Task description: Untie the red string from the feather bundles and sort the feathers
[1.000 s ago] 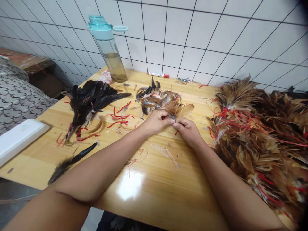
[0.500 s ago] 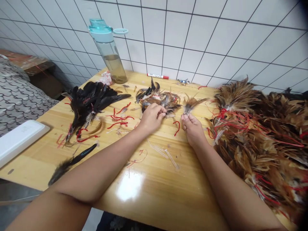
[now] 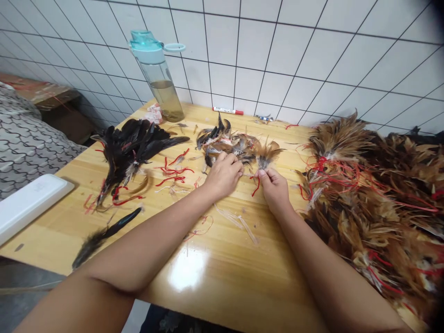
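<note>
Between the thumb and fingers of my right hand (image 3: 275, 187) is a small bunch of brown feathers (image 3: 269, 152), pinched at its quill ends with the tips fanned away from me. My left hand (image 3: 226, 172) rests at the near edge of a pile of loose mixed feathers (image 3: 239, 143). Its fingers are curled down, and what lies under them is hidden. A short red string (image 3: 255, 188) lies on the table just below my right fingertips.
Black feathers (image 3: 133, 143) lie left, one dark feather (image 3: 104, 236) nearer me. Tied bundles of brown feathers (image 3: 374, 208) fill the right side. A water bottle (image 3: 163, 83) and a red-capped marker (image 3: 227, 111) are by the tiled wall. A white box-like object (image 3: 34, 203) sits at the left edge.
My right hand has moved left with the feather bunch, closer to my left hand. My left hand has shifted slightly right and nearer me, its fingers more curled.
</note>
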Available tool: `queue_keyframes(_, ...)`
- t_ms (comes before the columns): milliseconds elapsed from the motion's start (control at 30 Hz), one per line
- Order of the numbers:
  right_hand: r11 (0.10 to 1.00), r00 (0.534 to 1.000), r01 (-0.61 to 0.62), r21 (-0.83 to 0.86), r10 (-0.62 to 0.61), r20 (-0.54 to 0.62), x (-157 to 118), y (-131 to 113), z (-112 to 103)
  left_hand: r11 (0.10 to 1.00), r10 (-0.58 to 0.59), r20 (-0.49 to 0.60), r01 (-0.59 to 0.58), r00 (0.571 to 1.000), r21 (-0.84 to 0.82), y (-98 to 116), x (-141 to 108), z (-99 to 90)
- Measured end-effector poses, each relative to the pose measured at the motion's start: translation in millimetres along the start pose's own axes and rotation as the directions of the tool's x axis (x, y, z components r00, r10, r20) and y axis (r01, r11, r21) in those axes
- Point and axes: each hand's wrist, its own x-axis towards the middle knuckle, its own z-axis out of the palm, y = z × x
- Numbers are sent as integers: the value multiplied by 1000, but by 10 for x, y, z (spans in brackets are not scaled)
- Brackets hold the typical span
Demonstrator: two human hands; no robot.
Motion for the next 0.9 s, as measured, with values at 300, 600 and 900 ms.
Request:
queue_keyframes(300,982,991,91,-167,-105,-80,30,49,-35,998,47,21,-46,999,-34,27,3,-28)
queue_keyframes(600,916,973,157,-370,-207,-100,12,41,-53,982,116,19,-112,993,-149,35,12,-57)
queue_keyframes(900,869,978,148,-472,-199,-59,-19,31,-34,990,141,-15,-141,990,-23,36,-5,-52)
